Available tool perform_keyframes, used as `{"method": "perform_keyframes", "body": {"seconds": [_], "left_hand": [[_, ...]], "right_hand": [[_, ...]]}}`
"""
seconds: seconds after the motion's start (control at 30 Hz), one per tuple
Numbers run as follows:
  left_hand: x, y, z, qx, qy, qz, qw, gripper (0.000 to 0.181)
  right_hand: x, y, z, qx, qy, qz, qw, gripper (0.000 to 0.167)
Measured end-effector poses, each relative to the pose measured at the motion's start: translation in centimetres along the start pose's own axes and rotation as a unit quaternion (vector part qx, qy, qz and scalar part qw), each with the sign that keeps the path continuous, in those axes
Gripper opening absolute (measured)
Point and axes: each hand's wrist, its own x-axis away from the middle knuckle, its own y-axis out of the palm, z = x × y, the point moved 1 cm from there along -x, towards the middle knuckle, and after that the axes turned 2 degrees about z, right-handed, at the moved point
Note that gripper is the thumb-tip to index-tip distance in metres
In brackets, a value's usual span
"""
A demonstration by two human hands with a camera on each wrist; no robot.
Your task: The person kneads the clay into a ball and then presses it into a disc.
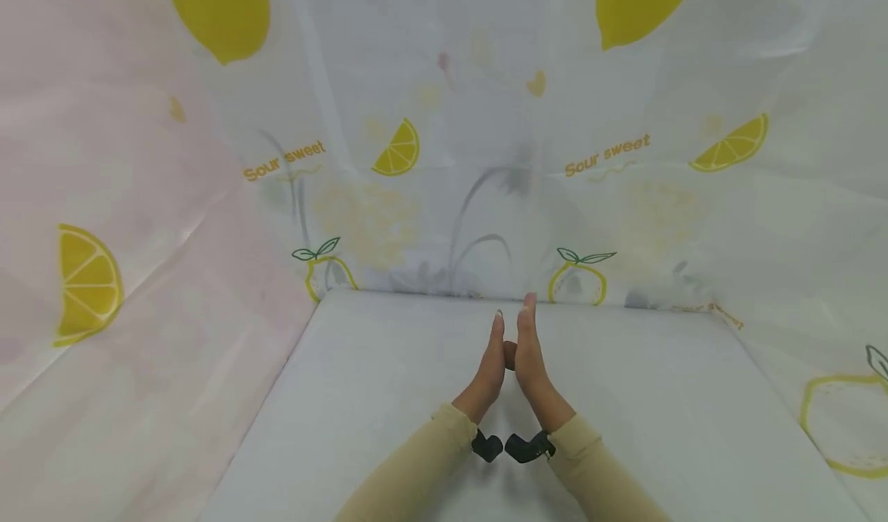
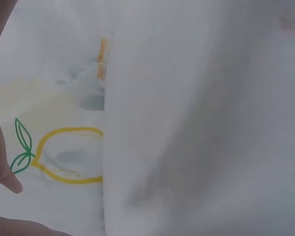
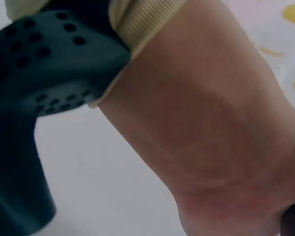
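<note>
In the head view both hands stand upright over the white table, palms facing, with straight fingers. A small, dark brown, roundish thing [image 1: 509, 355] sits between the left hand [image 1: 491, 366] and the right hand [image 1: 530, 356]. Both palms appear to touch it; its exact kind cannot be told. The left wrist view catches only parts of a hand [image 2: 7, 179] along its left edge. A bare wrist [image 3: 196, 118] fills much of the right wrist view, and a dark rounded edge [image 3: 293, 220] shows at its lower right corner.
The white tabletop [image 1: 388, 360] ends at a lemon-printed cloth wall [image 1: 486, 221], with more cloth on both sides. Dark wrist devices [image 1: 488, 446] sit close together below the hands. Beige sleeves [image 1: 416, 468] cover the forearms.
</note>
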Motion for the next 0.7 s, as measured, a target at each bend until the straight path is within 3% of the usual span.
{"method": "perform_keyframes", "body": {"seconds": [0.1, 0.23, 0.4, 0.5, 0.7], "left_hand": [[0.2, -0.1, 0.1, 0.015, 0.021, -0.011, 0.9996, 0.092], [0.2, -0.3, 0.6, 0.036, 0.05, -0.073, 0.9954, 0.087], [0.2, -0.5, 1.0, 0.083, 0.052, -0.134, 0.9861, 0.085], [0.0, -0.5, 1.1, 0.115, 0.043, -0.141, 0.9824, 0.085], [-0.5, -0.7, 1.2, 0.159, 0.032, -0.113, 0.9802, 0.086]], "right_hand": [[-0.4, -0.3, 0.4, 0.001, 0.025, 0.007, 0.9997, 0.07], [-0.9, -0.8, 1.0, -0.006, 0.054, 0.024, 0.9982, 0.074], [-1.4, -1.4, 1.9, -0.005, 0.072, 0.032, 0.9969, 0.073], [-1.5, -1.5, 2.2, -0.002, 0.088, 0.032, 0.9956, 0.072], [-0.8, -1.0, 2.8, -0.008, 0.1, 0.028, 0.9945, 0.073]]}}
